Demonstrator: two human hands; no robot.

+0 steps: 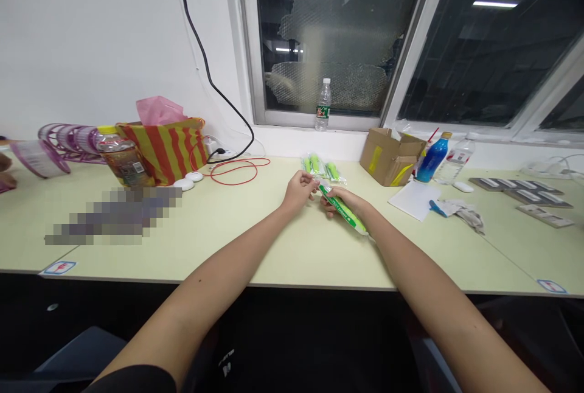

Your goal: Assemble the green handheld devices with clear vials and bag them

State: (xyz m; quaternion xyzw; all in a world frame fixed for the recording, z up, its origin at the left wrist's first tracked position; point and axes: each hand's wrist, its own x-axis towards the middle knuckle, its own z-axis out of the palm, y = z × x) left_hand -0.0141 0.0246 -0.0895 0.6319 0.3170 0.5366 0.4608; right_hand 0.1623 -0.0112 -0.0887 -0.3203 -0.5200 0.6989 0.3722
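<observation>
Counter (pixel 219 247): green packet (pixel 347 216) held above it.
Right hand (pixel 354 199): packet's body gripped.
Left hand (pixel 297 190): far end pinched.
Handling: probably light, with slippery, soft wrapping; best grasped around the middle.

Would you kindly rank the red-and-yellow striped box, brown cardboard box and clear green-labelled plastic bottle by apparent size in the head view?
Largest to smallest:
1. Striped box
2. Cardboard box
3. Green-labelled bottle
</observation>
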